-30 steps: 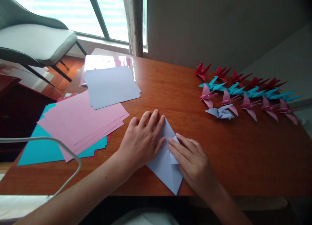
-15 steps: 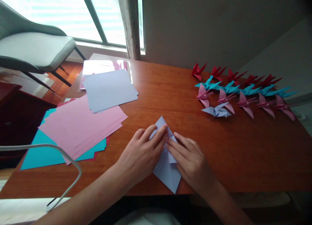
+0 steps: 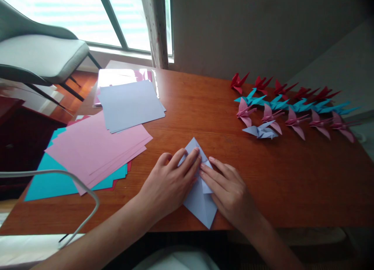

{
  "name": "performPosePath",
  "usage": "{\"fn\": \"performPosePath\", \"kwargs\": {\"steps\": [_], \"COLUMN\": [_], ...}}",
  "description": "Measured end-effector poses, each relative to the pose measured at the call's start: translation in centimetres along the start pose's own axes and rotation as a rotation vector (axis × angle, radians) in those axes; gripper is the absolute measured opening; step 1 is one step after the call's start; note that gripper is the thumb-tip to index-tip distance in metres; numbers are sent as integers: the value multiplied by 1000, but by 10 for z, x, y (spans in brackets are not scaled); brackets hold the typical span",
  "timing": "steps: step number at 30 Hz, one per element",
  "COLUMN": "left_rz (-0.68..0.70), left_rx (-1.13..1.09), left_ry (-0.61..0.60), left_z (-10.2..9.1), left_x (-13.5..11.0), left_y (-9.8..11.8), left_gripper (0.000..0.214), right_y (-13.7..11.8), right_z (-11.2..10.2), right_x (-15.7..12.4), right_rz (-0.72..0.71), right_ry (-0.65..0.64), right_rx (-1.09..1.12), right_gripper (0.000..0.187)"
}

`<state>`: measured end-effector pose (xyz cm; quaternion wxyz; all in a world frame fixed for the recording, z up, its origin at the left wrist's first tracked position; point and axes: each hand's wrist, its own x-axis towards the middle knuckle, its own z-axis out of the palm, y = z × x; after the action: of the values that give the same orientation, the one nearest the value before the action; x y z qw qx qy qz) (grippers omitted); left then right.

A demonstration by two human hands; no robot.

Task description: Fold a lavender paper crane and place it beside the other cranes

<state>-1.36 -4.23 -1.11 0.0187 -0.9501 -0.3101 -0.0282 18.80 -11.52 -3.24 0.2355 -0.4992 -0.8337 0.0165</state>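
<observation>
A folded lavender paper (image 3: 200, 202) lies near the front edge of the wooden table (image 3: 292, 176), its lower tip pointing toward me. My left hand (image 3: 169, 182) lies flat on its left half, fingers stretched along a fold. My right hand (image 3: 228, 190) presses flat on its right half, fingertips meeting the left hand's at the centre crease. Neither hand grips anything.
Stacks of lavender sheets (image 3: 130, 104), pink sheets (image 3: 96, 149) and teal sheets (image 3: 52, 182) lie at the left. Rows of red, teal and pink paper cranes (image 3: 292, 106) with one lavender crane (image 3: 261, 131) stand at the right. A grey chair (image 3: 37, 55) stands by the window. A white cable (image 3: 73, 184) loops at the left front.
My left hand has slid back toward me, uncovering the paper's upper tip. Its fingers have drawn together along the centre fold. The right hand has barely moved.
</observation>
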Motion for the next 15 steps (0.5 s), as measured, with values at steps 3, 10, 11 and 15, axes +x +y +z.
{"fn": "performPosePath", "kwargs": {"steps": [3, 10, 11, 15], "left_rz": [5, 21, 32, 71], "left_rx": [7, -24, -27, -40], "left_ry": [3, 36, 44, 59], "left_z": [1, 1, 2, 3], "left_x": [0, -2, -2, -3], "left_y": [0, -3, -3, -3], "left_gripper": [44, 41, 40, 39], "right_y": [0, -1, -1, -1], "right_z": [-1, -2, -2, -1], "right_x": [0, 1, 1, 1], "right_rz": [6, 14, 11, -3], "right_ry": [-6, -12, -9, 25], "right_rx": [5, 14, 13, 1], "right_gripper": [39, 38, 38, 36]}}
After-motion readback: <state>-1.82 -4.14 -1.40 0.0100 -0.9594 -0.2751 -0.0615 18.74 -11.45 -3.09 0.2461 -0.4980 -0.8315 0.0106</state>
